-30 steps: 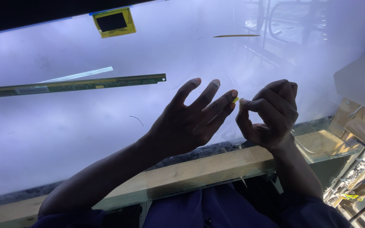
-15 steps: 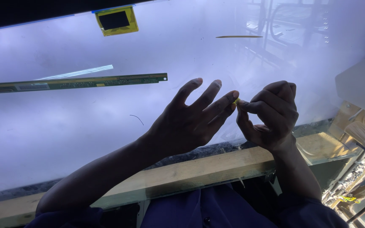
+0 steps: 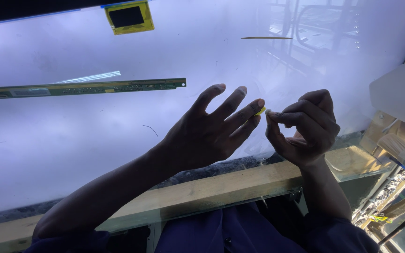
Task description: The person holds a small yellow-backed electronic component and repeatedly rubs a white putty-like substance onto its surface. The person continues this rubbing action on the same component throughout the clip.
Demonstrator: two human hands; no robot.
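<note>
Both hands are up over the lit panel (image 3: 202, 51), clear of its surface. Left hand (image 3: 207, 136) is spread wide, fingers fanned, with a small yellow bit (image 3: 260, 111) stuck at the tip of one finger. Right hand (image 3: 305, 129) is curled, thumb and forefinger pinched narrow right at that bit, touching or nearly so; can't tell if it has real grip yet. My take: this is a peel or transfer of a sticky scrap, so keep the left finger stiff, pinch at the free edge, pull slow and low-angle. Stay above the panel, off the green strip board (image 3: 80, 88) lying on it, and away from the desk edge (image 3: 221, 187).
</note>
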